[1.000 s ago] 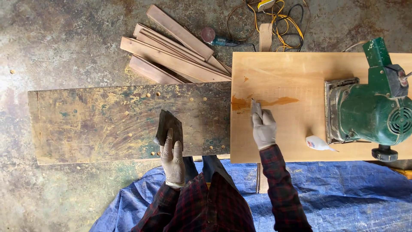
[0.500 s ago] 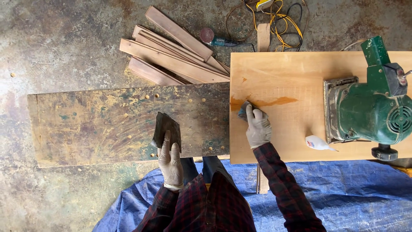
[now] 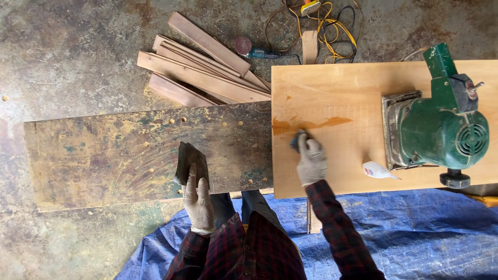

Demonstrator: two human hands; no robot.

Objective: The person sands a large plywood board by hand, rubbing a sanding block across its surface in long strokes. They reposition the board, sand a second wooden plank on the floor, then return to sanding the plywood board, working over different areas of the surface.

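Stained concrete floor [image 3: 78, 57] carries a dark, paint-mottled long board [image 3: 129, 155] butted against a pale plywood panel [image 3: 337, 88], with a blue tarp [image 3: 415, 233] below. Gloved, the left hand [image 3: 197, 199] lies flat, fingers together, pressing a dark sanding sheet [image 3: 188, 161] onto the mottled board. The right hand [image 3: 311, 163] curls around a small dark pad [image 3: 299, 139] at an orange-brown smear [image 3: 311, 124] on the panel, near a green power sander [image 3: 441, 129] and a small white glue bottle [image 3: 377, 170].

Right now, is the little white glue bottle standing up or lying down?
Lying down. The white glue bottle rests on its side on the light wooden board, nozzle pointing right toward the green sander.
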